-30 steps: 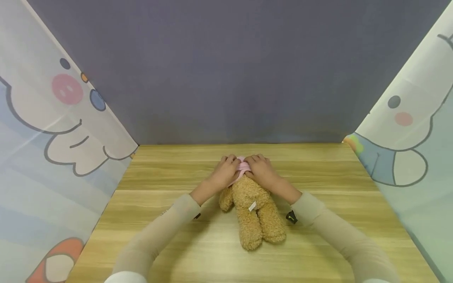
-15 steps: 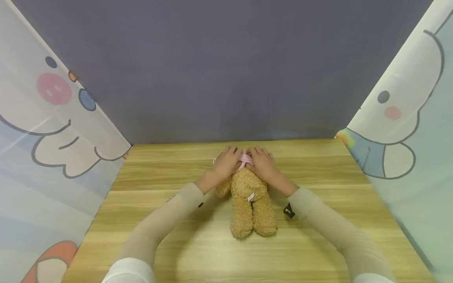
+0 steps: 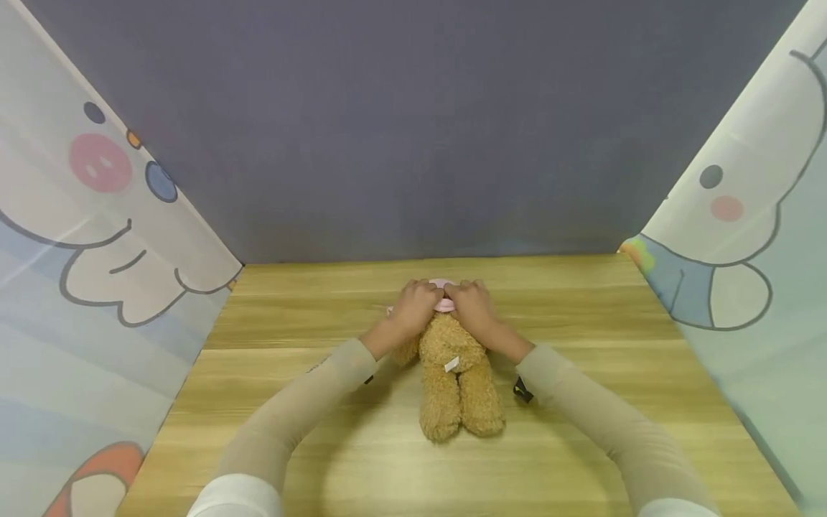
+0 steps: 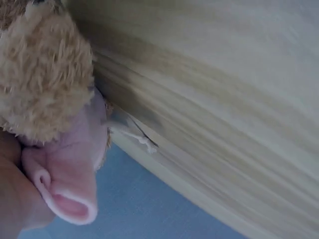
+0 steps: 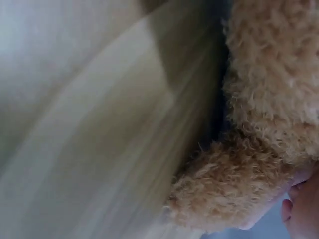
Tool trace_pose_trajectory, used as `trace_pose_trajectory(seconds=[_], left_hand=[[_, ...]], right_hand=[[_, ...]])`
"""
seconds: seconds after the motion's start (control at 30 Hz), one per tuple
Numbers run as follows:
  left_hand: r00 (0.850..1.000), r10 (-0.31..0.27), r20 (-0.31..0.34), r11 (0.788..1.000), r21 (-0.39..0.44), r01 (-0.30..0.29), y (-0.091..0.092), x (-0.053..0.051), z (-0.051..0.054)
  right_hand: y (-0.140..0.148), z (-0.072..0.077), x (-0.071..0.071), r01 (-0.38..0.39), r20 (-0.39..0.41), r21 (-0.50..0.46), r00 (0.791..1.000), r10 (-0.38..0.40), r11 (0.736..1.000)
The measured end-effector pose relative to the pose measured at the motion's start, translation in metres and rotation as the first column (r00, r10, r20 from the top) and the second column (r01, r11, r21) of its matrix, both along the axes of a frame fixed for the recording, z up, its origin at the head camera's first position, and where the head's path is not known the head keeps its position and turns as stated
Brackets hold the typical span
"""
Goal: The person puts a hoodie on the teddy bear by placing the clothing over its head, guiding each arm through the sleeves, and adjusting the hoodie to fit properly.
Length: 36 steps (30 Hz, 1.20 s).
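A curly brown teddy bear (image 3: 446, 341) lies on the wooden table, its legs toward me and a white tag on its lower body. Soft pink cloth (image 3: 446, 305) covers its head end; its exact kind is hidden by my hands. From the left, my left hand (image 3: 413, 312) grips this cloth, and a folded pink edge (image 4: 75, 184) bulges beside it in the left wrist view. My right hand (image 3: 474, 309) holds the cloth from the other side, thumbs close together. In the right wrist view, right fingertips (image 5: 299, 204) curl by pink fabric behind the bear's arm (image 5: 229, 189).
A thin white cord (image 4: 132, 133) with a knotted end lies past the bear's arm. A dark grey panel (image 3: 426, 143) rises behind the table (image 3: 271, 316). Cartoon-printed curtains (image 3: 97, 237) flank both sides. A small black item (image 3: 522, 390) shows by the right wrist.
The bear has turned straighter since the first frame, its legs swinging left. Both hands keep hold of the pink cloth; their thumbs have drawn closer together, and the cloth now bulges beyond them.
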State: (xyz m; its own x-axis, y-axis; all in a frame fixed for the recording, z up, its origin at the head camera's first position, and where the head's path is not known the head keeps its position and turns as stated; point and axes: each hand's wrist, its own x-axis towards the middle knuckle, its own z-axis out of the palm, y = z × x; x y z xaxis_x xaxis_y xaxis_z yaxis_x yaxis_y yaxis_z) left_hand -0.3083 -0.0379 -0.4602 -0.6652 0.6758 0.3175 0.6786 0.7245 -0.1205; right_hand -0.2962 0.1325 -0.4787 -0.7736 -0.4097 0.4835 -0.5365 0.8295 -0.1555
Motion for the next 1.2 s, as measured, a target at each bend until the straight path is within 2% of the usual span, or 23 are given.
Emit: trace_pose_trajectory(seconds=[0.03,0.07,0.13,0.2,0.23,0.3,0.33,0.4,0.43,0.47,0.53,0.67,0.77,0.83,0.9,1.0,1.1,1.13,1.2], left_hand=[[1.0,-0.005,-0.011,1.0,0.03,0.005,0.001,-0.001,-0.001],[1.0,-0.003,0.011,0.998,0.061,0.002,0.001,-0.002,0.0],[0.994,0.012,0.107,0.992,0.122,-0.025,0.0,-0.006,0.002],[0.97,0.029,0.242,0.982,0.174,-0.073,-0.002,-0.011,0.005],[0.952,0.051,0.301,0.977,0.183,-0.11,-0.003,-0.014,0.006],[0.918,0.078,0.39,0.97,0.183,-0.16,-0.004,-0.016,0.009],[0.909,0.077,0.409,0.971,0.176,-0.162,-0.004,-0.016,0.009],[0.904,0.06,0.423,0.973,0.177,-0.147,-0.005,-0.015,0.009],[0.906,0.046,0.42,0.974,0.183,-0.134,-0.005,-0.014,0.009],[0.912,0.028,0.408,0.974,0.195,-0.117,-0.004,-0.013,0.008],[0.933,0.001,0.359,0.973,0.216,-0.084,-0.005,-0.011,0.006],[0.977,-0.043,0.207,0.969,0.246,-0.009,-0.007,-0.007,0.0],[0.991,-0.059,0.123,0.966,0.258,0.025,-0.011,-0.005,-0.004],[0.992,-0.057,0.117,0.962,0.273,0.023,-0.014,-0.006,-0.005],[0.986,-0.061,0.156,0.957,0.291,0.013,-0.017,-0.01,-0.006],[0.961,-0.081,0.263,0.947,0.32,-0.008,-0.022,-0.016,-0.005],[0.937,-0.108,0.332,0.941,0.337,-0.011,-0.026,-0.021,-0.003],[0.937,-0.113,0.331,0.941,0.337,-0.005,-0.027,-0.022,-0.002],[0.944,-0.118,0.308,0.946,0.324,0.013,-0.027,-0.022,-0.002]], right_hand=[[0.001,0.0,0.0,0.01,-0.011,-0.001,1.0,-0.01,1.0],[0.003,0.0,0.0,0.02,-0.006,-0.01,1.0,-0.02,1.0],[0.007,0.002,-0.002,0.036,0.057,-0.04,0.998,-0.033,0.999],[0.012,0.005,-0.006,0.039,0.167,-0.073,0.986,-0.026,0.997],[0.013,0.006,-0.008,0.031,0.237,-0.092,0.971,-0.008,0.995],[0.015,0.006,-0.016,0.007,0.372,-0.113,0.928,0.035,0.994],[0.015,0.006,-0.019,-0.006,0.429,-0.13,0.901,0.061,0.992],[0.015,0.004,-0.026,-0.032,0.52,-0.163,0.846,0.114,0.986],[0.014,0.003,-0.028,-0.034,0.547,-0.169,0.828,0.123,0.985],[0.014,0.003,-0.03,-0.031,0.557,-0.164,0.822,0.118,0.986],[0.011,0.002,-0.031,-0.019,0.535,-0.158,0.839,0.102,0.987],[0.002,0.005,-0.025,0.008,0.37,-0.101,0.928,0.03,0.995],[-0.003,0.008,-0.016,-0.002,0.201,-0.05,0.979,0.012,0.999],[-0.004,0.009,-0.011,-0.008,0.096,-0.011,0.995,0.009,1.0],[-0.004,0.008,-0.008,-0.015,0.022,0.008,1.0,0.015,1.0],[-0.002,0.008,-0.007,-0.049,-0.011,0.009,0.999,0.049,0.999],[0.006,0.012,-0.012,-0.147,0.067,-0.007,0.987,0.148,0.989],[0.01,0.014,-0.015,-0.191,0.112,-0.02,0.975,0.192,0.981],[0.019,0.023,-0.02,-0.272,0.234,-0.055,0.932,0.278,0.961]])
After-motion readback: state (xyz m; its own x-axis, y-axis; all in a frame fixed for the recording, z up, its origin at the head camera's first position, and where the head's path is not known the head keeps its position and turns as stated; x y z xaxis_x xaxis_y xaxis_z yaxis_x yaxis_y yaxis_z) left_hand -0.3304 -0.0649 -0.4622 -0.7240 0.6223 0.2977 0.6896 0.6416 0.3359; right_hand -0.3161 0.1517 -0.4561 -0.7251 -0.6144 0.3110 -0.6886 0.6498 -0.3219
